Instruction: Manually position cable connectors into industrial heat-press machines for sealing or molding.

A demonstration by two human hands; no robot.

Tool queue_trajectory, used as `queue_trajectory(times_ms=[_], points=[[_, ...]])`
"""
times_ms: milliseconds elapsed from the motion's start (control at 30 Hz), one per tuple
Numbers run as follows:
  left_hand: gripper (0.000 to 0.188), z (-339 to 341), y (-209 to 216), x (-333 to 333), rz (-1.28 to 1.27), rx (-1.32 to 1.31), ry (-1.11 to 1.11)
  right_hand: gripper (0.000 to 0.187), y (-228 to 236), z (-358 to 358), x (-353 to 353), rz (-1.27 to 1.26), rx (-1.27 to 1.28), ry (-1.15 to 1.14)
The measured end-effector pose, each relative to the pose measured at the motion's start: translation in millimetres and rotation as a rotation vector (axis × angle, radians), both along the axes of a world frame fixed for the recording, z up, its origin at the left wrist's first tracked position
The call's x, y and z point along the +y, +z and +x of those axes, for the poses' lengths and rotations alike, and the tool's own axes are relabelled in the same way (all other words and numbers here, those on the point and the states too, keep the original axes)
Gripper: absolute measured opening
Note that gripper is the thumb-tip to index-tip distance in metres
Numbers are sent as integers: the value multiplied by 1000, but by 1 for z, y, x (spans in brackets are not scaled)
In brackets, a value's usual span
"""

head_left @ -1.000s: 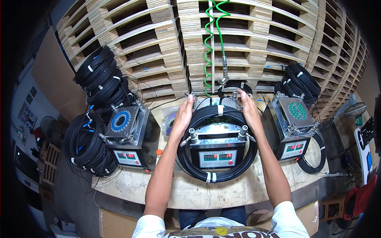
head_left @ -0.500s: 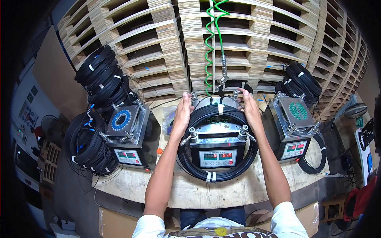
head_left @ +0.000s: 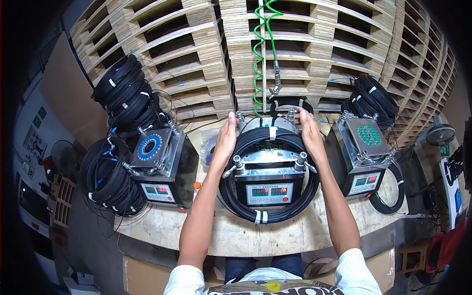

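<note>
Coil of black cable point(head_left: 282, 215) between left grip point(head_left: 227, 140) and right grip point(head_left: 311, 135), extending toward the body, encircling a boxy device point(head_left: 241, 192); round, without long axis, about equally near both. Fingers point(head_left: 232, 120) outstretched and unclenched beside its upper edge; cannot tell if pressing. Left of left grip, clear bag point(head_left: 209, 139), contents unclear; farther out, metal plate point(head_left: 147, 163) set with blue pieces point(head_left: 141, 151). Right of right grip, steel plate point(head_left: 353, 129) with green pieces point(head_left: 368, 135).
</note>
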State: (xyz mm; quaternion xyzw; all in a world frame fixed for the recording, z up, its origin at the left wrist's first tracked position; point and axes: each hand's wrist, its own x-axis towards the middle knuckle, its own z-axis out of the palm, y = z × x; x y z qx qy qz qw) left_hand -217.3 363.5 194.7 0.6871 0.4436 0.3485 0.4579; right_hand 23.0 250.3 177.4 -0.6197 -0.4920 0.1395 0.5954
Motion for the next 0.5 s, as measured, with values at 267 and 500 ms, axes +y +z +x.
queue_trajectory(times_ms=[267,500], points=[[88,-4,-3,3,18,-21,-14,59,3,-4,3,-57,60,-8],[85,-1,-5,3,90,-78,-19,62,-12,7,12,-52,-114,-99]])
